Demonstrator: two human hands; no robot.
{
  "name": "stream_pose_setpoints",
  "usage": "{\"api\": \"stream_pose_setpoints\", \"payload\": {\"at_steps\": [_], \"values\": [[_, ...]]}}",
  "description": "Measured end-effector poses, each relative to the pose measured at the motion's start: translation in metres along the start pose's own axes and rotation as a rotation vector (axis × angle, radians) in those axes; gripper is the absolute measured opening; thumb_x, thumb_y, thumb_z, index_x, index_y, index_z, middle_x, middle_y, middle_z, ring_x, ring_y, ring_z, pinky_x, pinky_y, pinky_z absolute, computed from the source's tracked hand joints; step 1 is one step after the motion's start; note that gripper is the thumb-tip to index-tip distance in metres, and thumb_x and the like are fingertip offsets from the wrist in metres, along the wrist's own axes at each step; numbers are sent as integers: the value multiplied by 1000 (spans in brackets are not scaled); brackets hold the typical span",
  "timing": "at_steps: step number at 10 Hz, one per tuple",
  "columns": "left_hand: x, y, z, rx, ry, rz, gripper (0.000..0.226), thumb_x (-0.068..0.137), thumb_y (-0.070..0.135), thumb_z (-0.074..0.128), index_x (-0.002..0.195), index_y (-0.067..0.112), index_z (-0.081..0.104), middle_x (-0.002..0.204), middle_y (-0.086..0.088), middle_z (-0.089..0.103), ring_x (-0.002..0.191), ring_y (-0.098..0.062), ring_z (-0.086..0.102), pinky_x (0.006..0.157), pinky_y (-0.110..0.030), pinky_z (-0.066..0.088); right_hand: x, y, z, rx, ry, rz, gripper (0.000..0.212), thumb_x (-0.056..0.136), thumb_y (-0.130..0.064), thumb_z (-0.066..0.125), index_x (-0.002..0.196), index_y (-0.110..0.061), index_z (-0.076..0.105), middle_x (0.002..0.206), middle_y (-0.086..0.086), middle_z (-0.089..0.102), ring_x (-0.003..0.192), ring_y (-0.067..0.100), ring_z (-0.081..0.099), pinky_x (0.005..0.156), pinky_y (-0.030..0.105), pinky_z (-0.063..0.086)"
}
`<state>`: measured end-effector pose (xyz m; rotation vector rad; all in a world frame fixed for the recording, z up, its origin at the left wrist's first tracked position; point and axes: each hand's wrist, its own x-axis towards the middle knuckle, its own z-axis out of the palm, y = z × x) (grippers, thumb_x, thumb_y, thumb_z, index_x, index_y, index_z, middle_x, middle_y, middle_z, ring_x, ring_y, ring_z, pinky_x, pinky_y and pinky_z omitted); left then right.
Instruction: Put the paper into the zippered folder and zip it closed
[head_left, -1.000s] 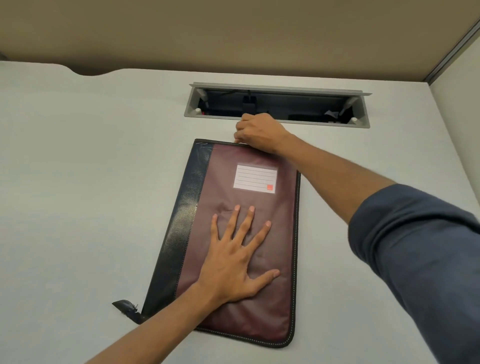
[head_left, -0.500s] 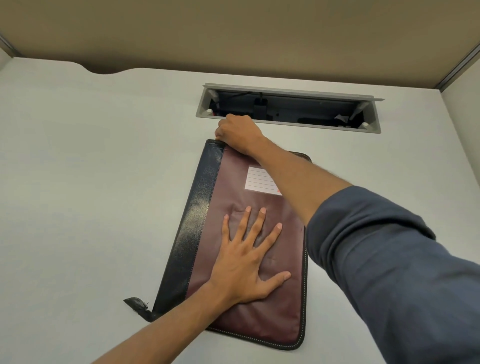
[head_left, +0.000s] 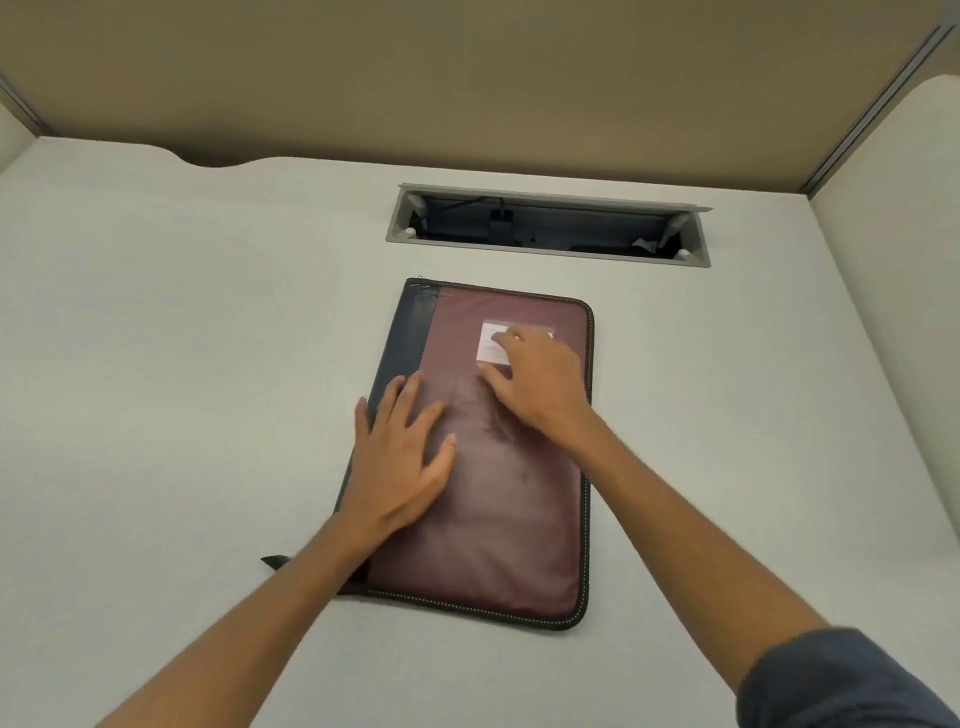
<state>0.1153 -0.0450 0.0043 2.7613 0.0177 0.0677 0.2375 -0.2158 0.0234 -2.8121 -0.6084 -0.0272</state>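
A maroon zippered folder (head_left: 498, 519) with a dark navy spine strip lies flat on the white desk (head_left: 156, 415). Its zipper runs closed along the top and right edges. A white label (head_left: 491, 348) sits near its top, partly under my right hand. My left hand (head_left: 402, 457) lies flat on the folder's left side, fingers straight and spread over the spine strip. My right hand (head_left: 535, 384) is over the folder's upper middle, fingers loosely bent, holding nothing. No paper is visible.
A grey cable tray opening (head_left: 545, 228) is set into the desk behind the folder. A tan partition wall (head_left: 467, 78) rises at the back, with white panels at both sides. A small dark tab (head_left: 275, 562) sticks out at the folder's bottom left corner.
My right hand left the folder's top left corner and drew back onto the upper middle of the cover. My left hand shifted left toward the spine.
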Motion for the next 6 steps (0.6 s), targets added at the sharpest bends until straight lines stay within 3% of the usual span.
{"api": "stream_pose_setpoints", "payload": {"at_steps": [1,2,6], "values": [[-9,-29,-7,119,-115,-20,71,84,70,21,150,43,23,164,4,5,150,-17,-2,117,-54,-5,-52,5,5,-14,-33,60,66,85,-70,40,127,-21,56,135,1,54,126,22,48,90,38,45],[-10,-38,-5,108,-147,15,74,83,77,17,151,48,9,164,7,-1,150,-13,-7,119,-54,-4,-71,6,13,1,-136,83,86,82,-79,32,149,-25,31,158,-2,25,145,17,20,111,43,29],[-1,-26,10,5,-76,-10,70,89,71,32,151,44,16,164,3,3,150,-19,-5,120,-51,3,-62,23,22,50,-170,25,81,89,-72,27,154,-28,7,163,-4,1,149,13,-2,120,41,3]]}}
